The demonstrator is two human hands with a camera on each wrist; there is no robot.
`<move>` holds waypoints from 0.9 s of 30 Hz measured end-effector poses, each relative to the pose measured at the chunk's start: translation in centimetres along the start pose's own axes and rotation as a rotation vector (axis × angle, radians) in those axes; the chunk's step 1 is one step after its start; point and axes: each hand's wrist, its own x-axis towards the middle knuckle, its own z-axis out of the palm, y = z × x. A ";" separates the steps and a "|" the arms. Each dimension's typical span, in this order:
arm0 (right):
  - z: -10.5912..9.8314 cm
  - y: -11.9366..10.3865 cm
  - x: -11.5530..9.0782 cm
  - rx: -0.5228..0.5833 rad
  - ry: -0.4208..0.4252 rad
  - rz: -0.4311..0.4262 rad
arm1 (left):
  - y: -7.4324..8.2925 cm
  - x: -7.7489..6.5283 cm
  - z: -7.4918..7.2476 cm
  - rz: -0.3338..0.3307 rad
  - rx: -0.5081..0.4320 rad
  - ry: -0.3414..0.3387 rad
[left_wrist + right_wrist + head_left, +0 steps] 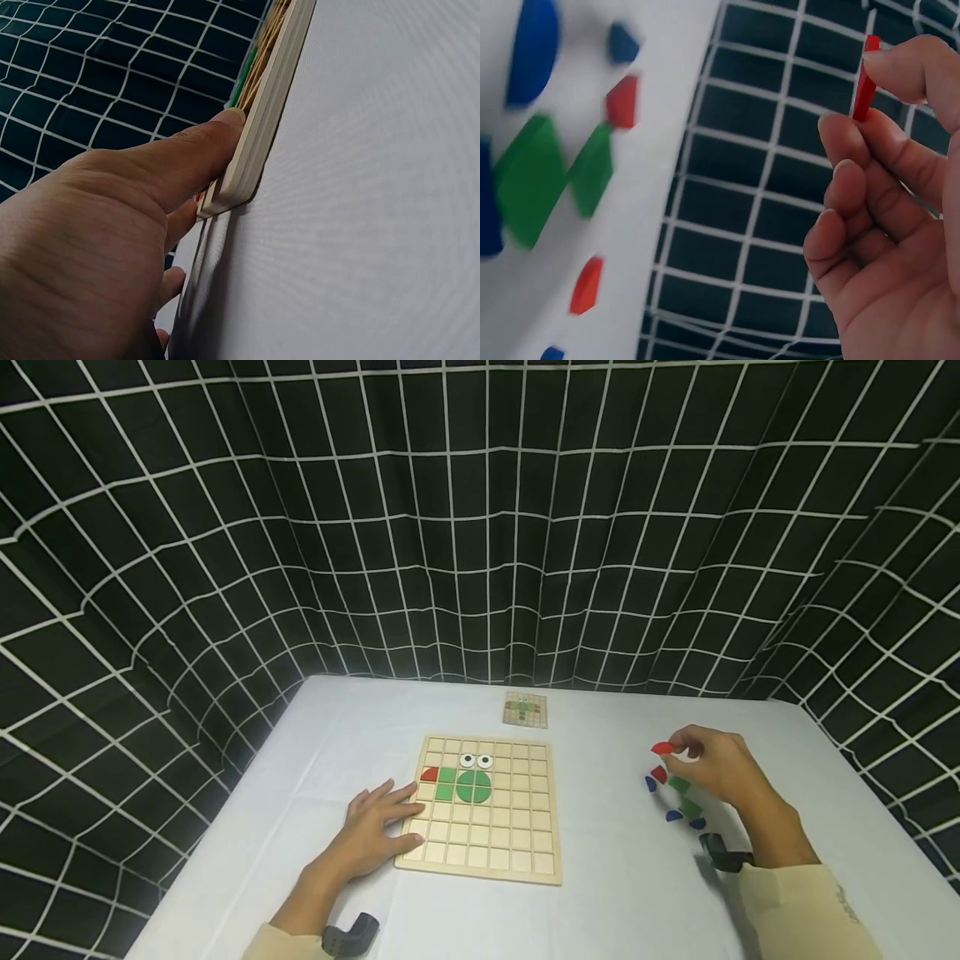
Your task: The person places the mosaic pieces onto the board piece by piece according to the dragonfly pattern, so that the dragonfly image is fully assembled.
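Observation:
A wooden grid board (480,853) lies on the white table. On it are a red quarter-circle piece (430,774), green square pieces (445,792), a circle of green quarter pieces (473,786) and two round eye pieces (485,762). My left hand (375,828) rests along the board's left edge with its fingers spread; in the left wrist view the thumb (202,150) presses the board's rim. Off to the right, my right hand (712,762) pinches a red piece (867,79) between thumb and index finger, above the table. Its full outline is partly covered by the fingertips.
Below the right hand lie loose pieces: a red one (658,774), green ones (679,784) and several blue ones (673,816). A small pattern card (525,710) lies behind the board. Black curtain (517,527) with white grid lines surrounds the table's back and sides.

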 end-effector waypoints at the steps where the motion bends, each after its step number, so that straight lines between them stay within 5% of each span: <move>1: 0.0 -0.5 -0.1 -0.002 0.009 -0.020 | 0.0 0.0 0.0 0.000 -0.003 0.001; 18: 1.8 -7.9 -1.6 0.056 0.189 -0.291 | -0.2 -0.1 0.0 0.000 -0.001 0.002; 27: 3.9 -11.2 -1.6 0.148 0.174 -0.335 | 0.0 -0.1 -0.1 0.013 -0.012 -0.005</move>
